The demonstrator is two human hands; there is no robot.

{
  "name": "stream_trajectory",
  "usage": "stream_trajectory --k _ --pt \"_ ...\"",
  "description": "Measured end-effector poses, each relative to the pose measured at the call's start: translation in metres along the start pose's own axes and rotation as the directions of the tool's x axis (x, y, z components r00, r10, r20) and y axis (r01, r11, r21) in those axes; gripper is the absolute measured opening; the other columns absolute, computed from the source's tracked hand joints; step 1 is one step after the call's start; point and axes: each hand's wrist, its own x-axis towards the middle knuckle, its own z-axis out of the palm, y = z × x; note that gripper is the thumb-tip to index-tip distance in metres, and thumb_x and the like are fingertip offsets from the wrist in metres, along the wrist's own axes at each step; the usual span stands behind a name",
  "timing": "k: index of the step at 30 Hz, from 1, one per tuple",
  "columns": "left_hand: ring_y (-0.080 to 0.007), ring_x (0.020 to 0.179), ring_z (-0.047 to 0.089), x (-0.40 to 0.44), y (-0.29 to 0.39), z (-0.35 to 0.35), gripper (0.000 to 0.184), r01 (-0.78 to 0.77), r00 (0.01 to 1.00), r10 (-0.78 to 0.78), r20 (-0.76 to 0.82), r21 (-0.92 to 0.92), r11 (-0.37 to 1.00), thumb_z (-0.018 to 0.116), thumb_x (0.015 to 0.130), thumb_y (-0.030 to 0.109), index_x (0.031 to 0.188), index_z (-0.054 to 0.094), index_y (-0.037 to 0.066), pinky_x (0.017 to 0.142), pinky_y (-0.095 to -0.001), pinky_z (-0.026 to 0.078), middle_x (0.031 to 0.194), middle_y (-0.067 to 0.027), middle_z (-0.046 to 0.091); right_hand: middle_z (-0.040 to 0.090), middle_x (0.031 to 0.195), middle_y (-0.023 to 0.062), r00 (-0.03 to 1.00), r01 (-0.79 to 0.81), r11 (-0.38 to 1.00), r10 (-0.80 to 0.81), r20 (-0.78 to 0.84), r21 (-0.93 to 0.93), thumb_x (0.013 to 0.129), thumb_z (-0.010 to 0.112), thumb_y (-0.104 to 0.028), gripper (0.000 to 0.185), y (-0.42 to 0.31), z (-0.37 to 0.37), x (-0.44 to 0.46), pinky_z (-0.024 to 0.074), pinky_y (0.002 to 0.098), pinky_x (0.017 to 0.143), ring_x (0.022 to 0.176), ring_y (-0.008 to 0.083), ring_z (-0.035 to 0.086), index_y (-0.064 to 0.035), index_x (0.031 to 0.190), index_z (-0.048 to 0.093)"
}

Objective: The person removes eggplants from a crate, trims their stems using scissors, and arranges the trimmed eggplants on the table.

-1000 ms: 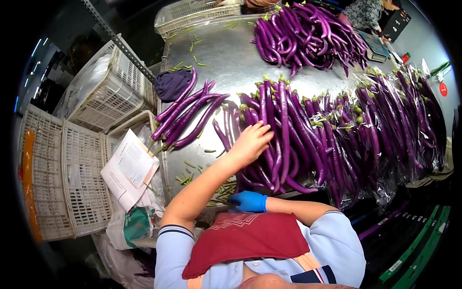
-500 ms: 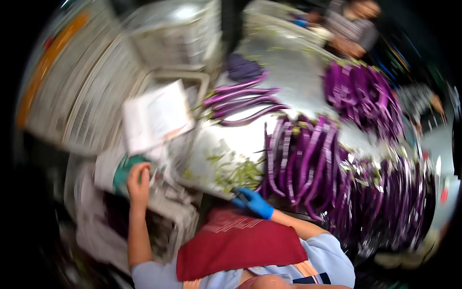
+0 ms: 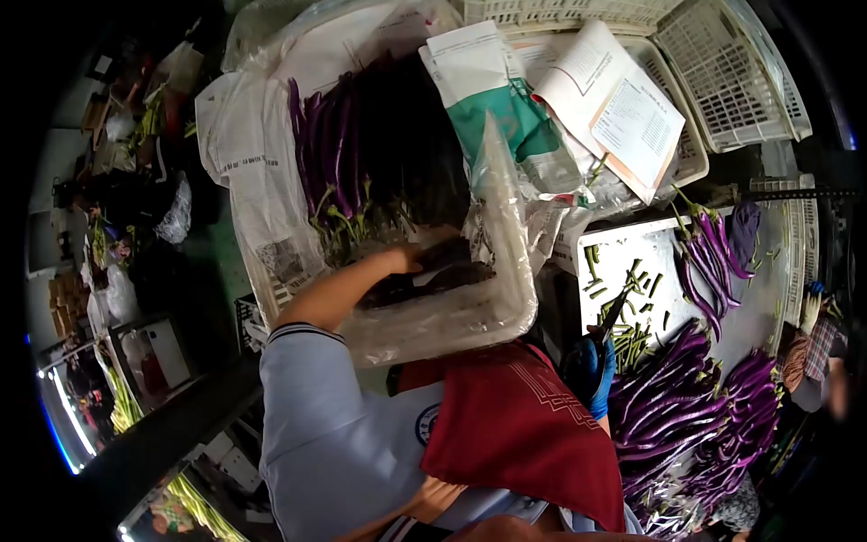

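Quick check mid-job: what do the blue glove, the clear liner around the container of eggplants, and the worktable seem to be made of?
Blue glove: probably rubber or nitrile; even colour, close fit.
Clear liner: thin plastic film, glossy; see-through, with wrinkles and bright highlights.
Worktable: likely bare metal, grey with a satin sheen and strong glare; which metal, I can't tell.
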Motion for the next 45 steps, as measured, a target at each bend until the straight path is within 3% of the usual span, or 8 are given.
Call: stream_trajectory --k 7,16,19,30,38,41,44,45 --pt "-0.0313 0.118 0.042 0.029 -0.009 0.014 0.086 0.045 0.984 0.015 0.178 -0.329 0.943 0.071 0.063 0.049 0.13 0.04 0.004 0.094 -0.0378 0.037 0.131 -0.0173 0.043 0.041 0.062 -0.0012 1.0 -0.015 0.994 0.014 -0.006 -0.113 0.092 0.044 -0.008 0.022 -0.005 0.032 -0.001 0.0286 0.0213 0.039 0.044 0.007 0.035 -0.0032 0.114 0.046" --pt "-0.0263 0.095 0.056 -0.014 -0.002 -0.027 0.067 0.284 0.95 -0.053 0.308 -0.777 0.563 0.076 0.063 0.034 0.116 0.053 0.0 0.084 -0.0313 0.041 0.108 -0.0145 0.059 0.04 0.061 -0.0032 0.989 -0.125 0.988 0.132 -0.07 0.093 0.091 0.045 -0.003 0.023 -0.001 0.033 0.001 0.0279 0.0205 0.039 0.045 0.0052 0.035 -0.0049 0.113 0.049" --pt "-0.023 0.11 0.048 0.002 -0.013 -0.013 0.068 0.246 0.847 0.231 0.48 -0.737 0.629 0.073 0.068 0.034 0.123 0.049 0.003 0.089 -0.0344 0.04 0.12 -0.0136 0.052 0.041 0.062 -0.0039 0.983 -0.126 0.986 0.139 -0.121 0.106 0.091 0.046 -0.004 0.024 0.009 0.028 0.005 0.0281 0.0202 0.04 0.046 0.0048 0.035 -0.0058 0.115 0.049" --pt "-0.0282 0.122 0.036 0.028 0.015 -0.003 0.08 0.405 0.9 -0.135 0.414 -0.685 0.606 0.076 0.063 0.04 0.128 0.044 0.004 0.097 -0.0358 0.032 0.13 -0.0166 0.043 0.044 0.064 -0.0045 0.979 -0.17 0.984 0.174 -0.104 0.044 0.09 0.05 -0.007 0.024 0.005 0.043 0.008 0.0298 0.0197 0.041 0.047 0.0047 0.038 -0.0082 0.114 0.05" --pt "-0.0247 0.107 0.049 0.048 -0.013 0.03 0.058 -0.012 0.945 0.166 0.282 -0.476 0.879 0.07 0.067 0.03 0.117 0.055 0.005 0.088 -0.0365 0.039 0.116 -0.013 0.055 0.048 0.065 -0.0026 0.953 -0.208 0.966 0.236 -0.192 0.157 0.092 0.047 -0.018 0.02 0.016 0.034 0.008 0.0326 0.0208 0.042 0.049 0.007 0.042 -0.0076 0.107 0.055" --pt "-0.0231 0.102 0.054 0.098 -0.046 0.053 0.048 -0.026 0.885 0.225 0.408 -0.439 0.898 0.07 0.07 0.026 0.113 0.06 0.008 0.091 -0.0348 0.039 0.11 -0.0123 0.06 0.056 0.091 0.008 0.91 -0.001 0.976 -0.09 0.404 0.22 0.093 0.041 -0.029 0.031 0.071 -0.022 0.025 0.0407 0.0254 0.076 0.083 0.0163 0.052 -0.0043 0.109 0.053" --pt "-0.021 0.1 0.057 0.096 -0.064 0.081 0.046 0.021 0.853 0.355 0.381 -0.707 0.707 0.077 0.065 0.026 0.103 0.066 0.005 0.09 -0.0361 0.041 0.106 -0.0101 0.063 0.056 0.086 0.0023 0.999 0.032 0.978 -0.031 0.009 -0.207 0.089 0.054 -0.02 0.025 0.024 0.019 0.006 0.0421 0.0238 0.067 0.075 0.0101 0.048 -0.0051 0.109 0.055" --pt "-0.0217 0.099 0.058 0.108 -0.07 0.088 0.048 -0.053 0.901 0.224 0.371 -0.418 0.907 0.078 0.063 0.028 0.103 0.065 0.005 0.088 -0.0361 0.042 0.104 -0.0108 0.063 0.056 0.085 0.0004 0.997 0.016 0.961 -0.036 -0.068 -0.275 0.087 0.058 -0.016 0.024 0.018 0.031 0.004 0.0425 0.0233 0.064 0.072 0.0081 0.047 -0.0053 0.109 0.056"
